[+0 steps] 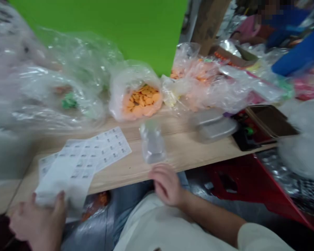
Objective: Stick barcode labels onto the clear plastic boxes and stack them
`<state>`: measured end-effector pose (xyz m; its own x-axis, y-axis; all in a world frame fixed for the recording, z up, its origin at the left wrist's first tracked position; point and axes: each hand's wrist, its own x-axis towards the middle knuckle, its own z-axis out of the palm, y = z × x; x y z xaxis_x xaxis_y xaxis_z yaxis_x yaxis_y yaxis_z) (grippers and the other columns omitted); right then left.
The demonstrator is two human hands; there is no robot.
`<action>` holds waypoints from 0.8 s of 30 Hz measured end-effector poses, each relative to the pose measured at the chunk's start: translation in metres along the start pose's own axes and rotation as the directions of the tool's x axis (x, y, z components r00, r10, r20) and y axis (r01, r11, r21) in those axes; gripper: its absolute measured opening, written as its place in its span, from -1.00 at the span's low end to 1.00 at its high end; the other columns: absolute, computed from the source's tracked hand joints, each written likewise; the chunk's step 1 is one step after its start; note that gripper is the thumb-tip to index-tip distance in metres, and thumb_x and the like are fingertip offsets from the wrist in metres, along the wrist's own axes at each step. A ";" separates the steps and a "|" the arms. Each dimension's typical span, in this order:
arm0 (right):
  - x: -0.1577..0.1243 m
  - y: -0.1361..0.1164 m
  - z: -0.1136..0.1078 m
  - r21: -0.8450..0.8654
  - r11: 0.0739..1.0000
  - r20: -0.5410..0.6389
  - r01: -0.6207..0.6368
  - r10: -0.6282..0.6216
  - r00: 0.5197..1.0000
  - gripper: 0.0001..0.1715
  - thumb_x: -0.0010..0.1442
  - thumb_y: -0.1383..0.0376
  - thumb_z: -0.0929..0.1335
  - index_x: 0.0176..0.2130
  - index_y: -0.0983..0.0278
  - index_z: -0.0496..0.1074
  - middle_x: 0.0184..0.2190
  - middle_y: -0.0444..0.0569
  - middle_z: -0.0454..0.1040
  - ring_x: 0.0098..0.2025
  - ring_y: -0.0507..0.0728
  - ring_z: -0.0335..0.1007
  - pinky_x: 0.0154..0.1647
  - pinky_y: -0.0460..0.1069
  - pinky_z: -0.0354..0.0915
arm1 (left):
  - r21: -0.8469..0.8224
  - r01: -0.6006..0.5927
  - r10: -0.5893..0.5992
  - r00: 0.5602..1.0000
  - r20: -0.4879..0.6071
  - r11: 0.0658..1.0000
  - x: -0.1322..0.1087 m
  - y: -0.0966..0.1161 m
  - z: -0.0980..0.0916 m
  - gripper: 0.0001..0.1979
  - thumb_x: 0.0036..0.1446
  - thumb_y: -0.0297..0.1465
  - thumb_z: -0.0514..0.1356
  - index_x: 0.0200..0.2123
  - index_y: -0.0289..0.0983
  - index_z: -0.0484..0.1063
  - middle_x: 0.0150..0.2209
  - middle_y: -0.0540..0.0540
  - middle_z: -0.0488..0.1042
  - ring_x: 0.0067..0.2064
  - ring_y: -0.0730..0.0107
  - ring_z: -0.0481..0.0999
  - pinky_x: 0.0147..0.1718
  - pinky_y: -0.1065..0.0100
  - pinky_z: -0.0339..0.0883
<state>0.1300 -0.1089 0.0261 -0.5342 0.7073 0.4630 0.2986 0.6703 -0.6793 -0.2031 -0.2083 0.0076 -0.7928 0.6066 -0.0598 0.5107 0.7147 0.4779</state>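
My left hand [39, 223] is at the table's near left edge, its thumb and fingers closed on a white sheet of small printed labels [81, 165] that lies across the wooden table [188, 153]. My right hand [166, 184] hovers just below the table's front edge, fingers loosely curled and smeared by motion; nothing shows clearly in it. Right above it a small clear plastic bag or container [152, 143] sits on the table, blurred. Behind that stands an open plastic bag of orange round chips [142, 99].
Crumpled clear plastic bags [60, 83] pile at the left; more bags with orange pieces [199, 75] lie at the right. A grey lidded box [211, 125] and a dark tray [267, 123] sit at the right edge. A red stool [240, 181] stands below. Another person's blue sleeve [298, 52] is far right.
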 end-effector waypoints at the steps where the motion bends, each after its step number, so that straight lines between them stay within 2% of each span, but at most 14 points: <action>1: 0.005 -0.007 0.019 0.037 0.997 0.169 0.073 -0.078 0.982 -0.52 0.14 0.35 0.22 0.06 0.08 0.25 -0.07 -0.01 0.42 0.07 0.16 0.27 0.11 0.13 0.21 | 0.040 0.061 -0.061 0.998 -0.004 0.997 -0.002 -0.014 -0.001 -0.28 -0.09 -0.07 0.16 0.15 0.06 -0.04 0.28 -0.06 -0.10 0.22 -0.49 -0.16 -0.04 -0.50 -0.15; 3: 0.023 -0.017 0.064 0.100 0.981 0.366 0.164 -0.190 0.911 -0.55 0.17 0.33 0.20 0.06 0.19 0.28 -0.01 0.03 0.39 0.14 0.15 0.17 0.16 0.10 0.17 | 0.042 0.100 -0.099 0.995 -0.031 0.994 -0.010 -0.030 0.002 -0.25 -0.05 -0.05 0.13 0.19 -0.13 -0.01 0.29 -0.27 -0.17 0.21 -0.49 -0.09 -0.02 -0.40 -0.06; 5: 0.047 -0.024 0.113 0.140 0.956 0.453 0.257 -0.293 0.842 -0.56 0.20 0.32 0.18 0.07 0.28 0.28 0.05 0.07 0.34 0.21 0.14 0.06 0.20 0.10 0.11 | 0.027 0.063 -0.062 0.996 -0.059 0.998 -0.018 -0.034 0.008 -0.22 0.01 -0.02 0.06 0.21 -0.35 0.00 0.26 -0.48 -0.18 0.22 -0.44 -0.08 0.01 -0.29 -0.01; 8: 0.074 -0.034 0.172 0.075 0.938 0.546 0.337 -0.322 0.774 -0.51 0.23 0.28 0.19 0.12 0.42 0.21 0.16 0.18 0.21 0.28 0.20 -0.10 0.25 0.15 -0.01 | 0.085 0.101 -0.088 0.985 -0.151 0.991 -0.024 -0.035 0.014 -0.25 0.03 -0.03 0.04 0.19 -0.39 0.07 0.20 -0.50 0.01 0.21 -0.32 0.02 0.03 -0.21 0.00; 10: 0.079 -0.037 0.193 -0.026 0.939 0.605 0.343 -0.258 0.753 -0.41 0.21 0.21 0.24 0.14 0.49 0.15 0.21 0.26 0.09 0.30 0.27 -0.18 0.26 0.20 -0.08 | 0.112 0.110 -0.079 0.965 -0.250 0.988 -0.025 -0.041 0.012 -0.26 0.01 -0.04 0.07 0.17 -0.37 0.12 0.20 -0.45 0.06 0.23 -0.24 -0.02 0.08 -0.17 -0.06; 12: 0.072 -0.036 0.197 -0.062 0.931 0.649 0.361 -0.237 0.723 -0.32 0.18 0.16 0.27 0.17 0.49 0.11 0.24 0.26 0.02 0.31 0.29 -0.22 0.27 0.21 -0.13 | 0.043 0.101 -0.084 0.952 -0.295 0.994 -0.025 -0.054 0.004 -0.28 -0.04 -0.04 0.12 0.12 -0.36 0.19 0.17 -0.41 0.13 0.23 -0.16 0.02 0.11 -0.09 -0.05; 13: 0.065 -0.034 0.193 -0.044 0.924 0.666 0.379 -0.256 0.700 -0.31 0.18 0.14 0.27 0.17 0.47 0.10 0.25 0.24 0.02 0.31 0.29 -0.23 0.28 0.20 -0.14 | -0.045 0.114 -0.121 0.957 -0.263 0.993 -0.024 -0.061 -0.001 -0.30 -0.06 -0.04 0.14 0.08 -0.35 0.23 0.13 -0.38 0.20 0.19 -0.12 0.11 0.10 -0.04 0.01; 14: 0.058 -0.031 0.188 -0.015 0.919 0.678 0.394 -0.281 0.680 -0.32 0.19 0.13 0.26 0.18 0.45 0.10 0.25 0.21 0.03 0.31 0.27 -0.23 0.28 0.18 -0.16 | -0.162 0.147 -0.175 0.969 -0.173 0.976 -0.024 -0.069 -0.005 -0.33 -0.08 -0.03 0.15 0.03 -0.34 0.27 0.07 -0.35 0.29 0.13 -0.06 0.23 0.07 0.01 0.09; 15: 0.051 -0.029 0.180 0.017 0.916 0.684 0.401 -0.304 0.663 -0.33 0.20 0.12 0.25 0.17 0.43 0.12 0.24 0.18 0.04 0.31 0.26 -0.22 0.29 0.17 -0.17 | -0.291 0.202 -0.219 0.975 -0.025 0.935 -0.023 -0.076 -0.010 -0.37 -0.10 -0.03 0.17 -0.03 -0.32 0.30 -0.01 -0.30 0.37 0.04 0.01 0.34 0.01 0.07 0.18; 16: 0.044 -0.027 0.172 0.049 0.915 0.688 0.401 -0.321 0.651 -0.36 0.21 0.11 0.23 0.17 0.41 0.14 0.24 0.16 0.06 0.31 0.24 -0.21 0.29 0.16 -0.17 | -0.409 0.276 -0.230 0.960 0.158 0.870 -0.023 -0.082 -0.013 -0.42 -0.11 -0.04 0.19 -0.09 -0.31 0.33 -0.10 -0.24 0.43 -0.05 0.09 0.41 -0.05 0.13 0.25; 18: 0.036 -0.023 0.158 0.116 0.915 0.697 0.387 -0.353 0.625 -0.42 0.23 0.12 0.20 0.14 0.37 0.19 0.21 0.11 0.13 0.30 0.20 -0.15 0.29 0.14 -0.17 | -0.552 0.414 -0.143 0.872 0.468 0.724 -0.024 -0.087 -0.019 -0.53 -0.12 -0.08 0.24 -0.21 -0.29 0.37 -0.25 -0.14 0.49 -0.20 0.23 0.48 -0.18 0.25 0.32; 19: 0.034 -0.022 0.153 0.146 0.914 0.699 0.378 -0.366 0.615 -0.45 0.23 0.13 0.20 0.13 0.35 0.21 0.19 0.08 0.17 0.29 0.18 -0.11 0.28 0.13 -0.16 | -0.587 0.449 -0.073 0.831 0.552 0.674 -0.024 -0.086 -0.021 -0.58 -0.13 -0.12 0.26 -0.26 -0.29 0.39 -0.30 -0.10 0.49 -0.25 0.28 0.48 -0.21 0.30 0.33; 21: 0.033 -0.021 0.146 0.187 0.912 0.695 0.365 -0.386 0.607 -0.47 0.23 0.13 0.20 0.11 0.33 0.23 0.16 0.06 0.23 0.27 0.16 -0.05 0.27 0.13 -0.12 | -0.628 0.454 0.023 0.799 0.600 0.633 -0.025 -0.080 -0.024 -0.63 -0.15 -0.20 0.30 -0.28 -0.28 0.42 -0.32 -0.07 0.50 -0.28 0.35 0.47 -0.25 0.36 0.31; 24: 0.035 -0.022 0.144 0.213 0.905 0.670 0.368 -0.409 0.619 -0.46 0.20 0.10 0.22 0.08 0.33 0.27 0.12 0.08 0.29 0.23 0.19 0.02 0.22 0.14 -0.05 | -0.621 0.448 0.008 0.807 0.590 0.644 -0.023 -0.065 -0.026 -0.60 -0.12 -0.22 0.28 -0.16 -0.23 0.43 -0.21 -0.08 0.50 -0.25 0.33 0.46 -0.28 0.39 0.29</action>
<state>-0.0091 -0.1310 -0.0244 -0.9830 0.0129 0.1830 -0.0946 0.8193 -0.5656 -0.2265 -0.2783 0.0004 -0.4397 0.7007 -0.5618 -0.2326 0.5153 0.8248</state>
